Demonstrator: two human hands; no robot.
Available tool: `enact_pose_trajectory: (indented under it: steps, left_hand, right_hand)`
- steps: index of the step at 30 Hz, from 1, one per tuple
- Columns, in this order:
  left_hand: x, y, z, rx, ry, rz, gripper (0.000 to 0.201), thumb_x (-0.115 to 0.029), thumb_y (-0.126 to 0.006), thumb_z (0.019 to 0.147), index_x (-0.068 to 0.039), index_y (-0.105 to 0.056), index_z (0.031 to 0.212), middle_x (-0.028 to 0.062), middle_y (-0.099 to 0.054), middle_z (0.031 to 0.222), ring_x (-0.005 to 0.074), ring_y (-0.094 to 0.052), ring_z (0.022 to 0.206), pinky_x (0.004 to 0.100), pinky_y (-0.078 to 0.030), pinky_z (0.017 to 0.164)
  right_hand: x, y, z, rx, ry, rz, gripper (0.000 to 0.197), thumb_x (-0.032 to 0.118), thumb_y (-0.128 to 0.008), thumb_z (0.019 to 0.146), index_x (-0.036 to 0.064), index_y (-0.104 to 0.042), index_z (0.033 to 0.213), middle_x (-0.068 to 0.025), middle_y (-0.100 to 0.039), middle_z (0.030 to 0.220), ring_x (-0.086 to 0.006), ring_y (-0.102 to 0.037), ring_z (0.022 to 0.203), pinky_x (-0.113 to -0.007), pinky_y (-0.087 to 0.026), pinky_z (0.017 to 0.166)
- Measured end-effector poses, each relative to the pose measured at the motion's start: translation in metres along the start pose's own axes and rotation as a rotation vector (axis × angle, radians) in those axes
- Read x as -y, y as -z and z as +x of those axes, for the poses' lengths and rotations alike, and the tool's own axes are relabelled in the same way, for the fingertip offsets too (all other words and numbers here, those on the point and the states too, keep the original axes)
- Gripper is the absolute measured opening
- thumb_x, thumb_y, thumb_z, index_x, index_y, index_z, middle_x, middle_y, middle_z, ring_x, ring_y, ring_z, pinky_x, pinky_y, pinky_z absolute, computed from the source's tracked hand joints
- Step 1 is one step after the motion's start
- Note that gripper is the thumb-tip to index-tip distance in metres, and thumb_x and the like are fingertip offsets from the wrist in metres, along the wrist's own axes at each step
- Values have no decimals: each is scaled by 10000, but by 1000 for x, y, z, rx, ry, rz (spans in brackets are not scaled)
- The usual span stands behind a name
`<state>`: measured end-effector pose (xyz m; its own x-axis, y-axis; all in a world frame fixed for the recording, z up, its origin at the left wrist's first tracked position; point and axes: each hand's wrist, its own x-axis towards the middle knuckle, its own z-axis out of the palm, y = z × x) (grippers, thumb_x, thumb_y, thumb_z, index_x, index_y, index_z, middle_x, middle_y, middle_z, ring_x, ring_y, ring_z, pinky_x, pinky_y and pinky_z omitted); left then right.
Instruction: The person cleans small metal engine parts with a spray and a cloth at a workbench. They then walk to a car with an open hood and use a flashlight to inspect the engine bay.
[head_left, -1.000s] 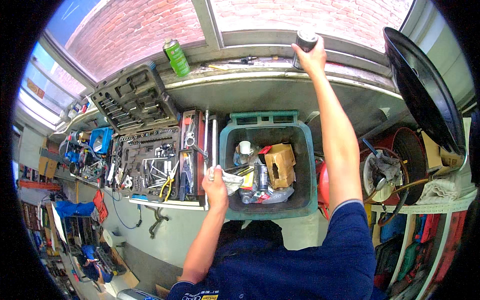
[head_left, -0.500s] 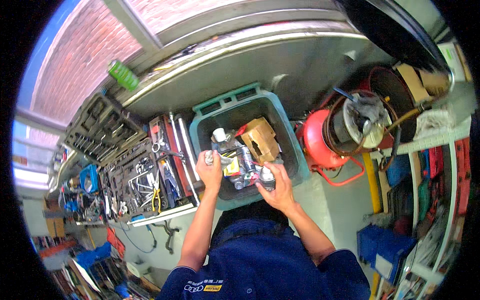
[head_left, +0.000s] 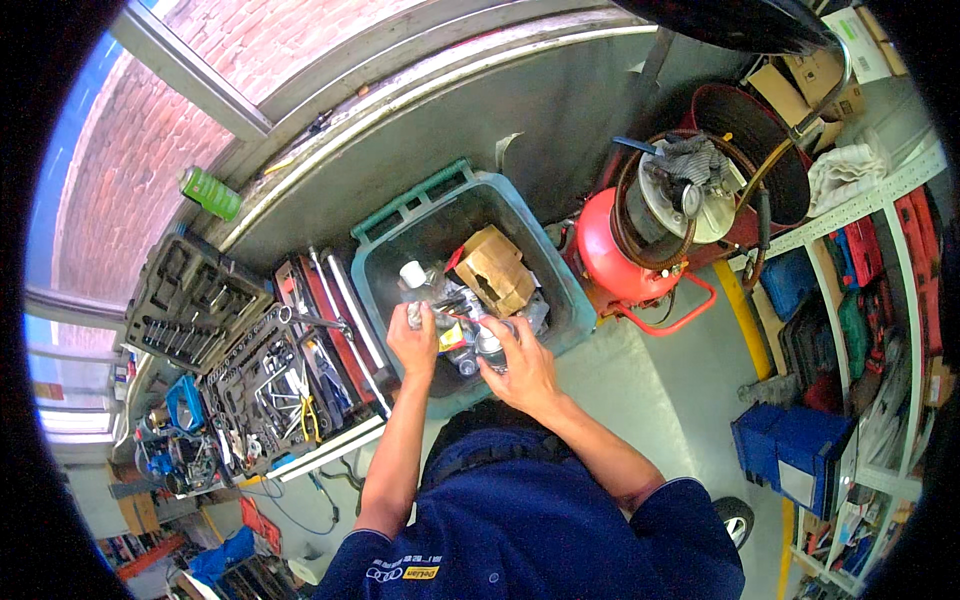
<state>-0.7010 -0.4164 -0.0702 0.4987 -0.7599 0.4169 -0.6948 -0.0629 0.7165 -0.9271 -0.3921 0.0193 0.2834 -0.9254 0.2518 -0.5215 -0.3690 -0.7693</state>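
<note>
My left hand (head_left: 413, 350) is closed round a small, pale, crumpled wad (head_left: 414, 316); whether it is cloth or paper I cannot tell. Fingers of my right hand (head_left: 522, 370) wrap round a silver and dark can (head_left: 489, 342), its body partly covered by them. Both hands are over the near side of a green waste bin (head_left: 372, 290). Inside the bin lie a torn brown cardboard box (head_left: 497, 280), a white cup (head_left: 412, 273) and mixed rubbish.
Left of the bin, open tool cases (head_left: 262, 370) and long metal bars (head_left: 352, 335) cover a bench. A red tank (head_left: 607, 245) with a hose stands to the right, near shelves (head_left: 835, 310) of coloured cases. On the window ledge is a green can (head_left: 210, 193).
My right hand has moved left with the can, closer to my left hand. The view has shifted, so the bin and bench appear further left. Both hands keep their hold.
</note>
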Motion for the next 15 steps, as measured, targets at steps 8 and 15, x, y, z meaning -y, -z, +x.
enact_pose_trajectory:
  steps: [8,15]
  left_hand:
    - [-5,6,-1,-23,-37,46,216,-197,-734,937,3,-664,979,195,-667,830,392,-668,755,446,-524,700]
    - [-13,5,5,-28,19,50,216,-210,-720,953,0,-672,974,193,-678,832,358,-679,752,438,-524,702]
  right_hand:
    - [-8,-1,0,10,-13,-15,696,172,-816,825,206,-523,1455,-182,-577,1223,-444,-676,975,-515,-585,769]
    - [-22,-2,3,24,-15,-34,705,216,-787,865,244,-474,1496,-221,-544,1254,-474,-680,967,-540,-590,751]
